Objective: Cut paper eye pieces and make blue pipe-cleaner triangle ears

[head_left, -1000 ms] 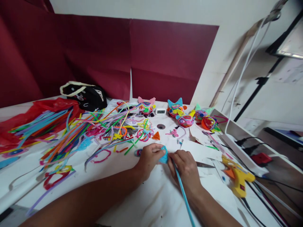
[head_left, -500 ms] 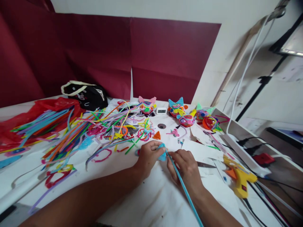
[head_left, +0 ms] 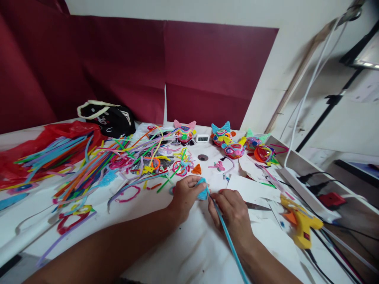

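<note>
Between the fingers of my left hand (head_left: 186, 195) is a small blue piece of coiled pipe cleaner (head_left: 202, 190). My right hand (head_left: 229, 209) is closed, pinching a long blue pipe cleaner (head_left: 227, 234) close to where it meets that piece. The free length of it runs down under my right wrist toward the bottom edge. From beneath my right hand juts a dark pointed blade (head_left: 257, 206). Just beyond my hands lie an orange triangle (head_left: 196, 169) and a pink twisted shape (head_left: 218, 165).
Loose pipe cleaners (head_left: 79, 169) and a red plastic bag (head_left: 17, 157) spread over the left. Colourful animal-like figures (head_left: 233, 149) stand at the back beside a small digital clock (head_left: 202, 138). At right are a yellow glue gun (head_left: 303, 227) and a power strip (head_left: 308, 197) with cords.
The tail of the long blue pipe cleaner has swung slightly left at the bottom. My hands keep nearly the same place, and the blue piece has tilted a little.
</note>
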### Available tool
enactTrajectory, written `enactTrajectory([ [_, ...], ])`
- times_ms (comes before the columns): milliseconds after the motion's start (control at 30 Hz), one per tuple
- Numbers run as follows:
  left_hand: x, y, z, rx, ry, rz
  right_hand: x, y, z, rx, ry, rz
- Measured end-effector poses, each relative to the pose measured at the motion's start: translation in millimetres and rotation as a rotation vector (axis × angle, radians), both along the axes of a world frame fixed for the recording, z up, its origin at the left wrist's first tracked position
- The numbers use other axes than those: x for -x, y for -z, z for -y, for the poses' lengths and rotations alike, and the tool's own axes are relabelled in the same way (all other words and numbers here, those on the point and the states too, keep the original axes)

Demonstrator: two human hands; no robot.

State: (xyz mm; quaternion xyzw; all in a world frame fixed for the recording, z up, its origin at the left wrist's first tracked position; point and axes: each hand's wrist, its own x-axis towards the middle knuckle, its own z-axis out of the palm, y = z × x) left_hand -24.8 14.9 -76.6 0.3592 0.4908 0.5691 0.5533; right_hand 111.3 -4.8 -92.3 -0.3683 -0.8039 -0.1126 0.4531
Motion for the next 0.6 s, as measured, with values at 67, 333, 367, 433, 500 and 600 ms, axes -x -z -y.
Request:
enactTrajectory([
  [67, -0.4, -0.6, 0.6, 0.004, 0.004, -0.002, 0.4, 0.9, -0.5, 0.007, 0.003, 0.012],
  [333, -2.2, -0.3, 2.0, 0.004, 0.0, 0.03, 1.4, 1.7, -0.4, 0.005, 0.022, 0.064],
  [367, -2.3, -0.1, 2.2, 0.0, 0.002, 0.034, 1.6, 1.9, -0.3, 0.014, 0.028, 0.062],
  [433, -2.2, 0.2, 2.4, -0.002, 0.01, 0.033, 2.0, 2.4, -0.1, 0.04, 0.035, 0.057],
  [500, -1.9, 0.5, 2.2, 0.006, 0.02, 0.034, 2.3, 2.9, -0.5, 0.053, 0.035, 0.048],
  [600, -1.1, 1.4, 1.5, 0.03, 0.029, 0.037, 1.5, 3.4, -2.3, 0.025, 0.012, 0.055],
])
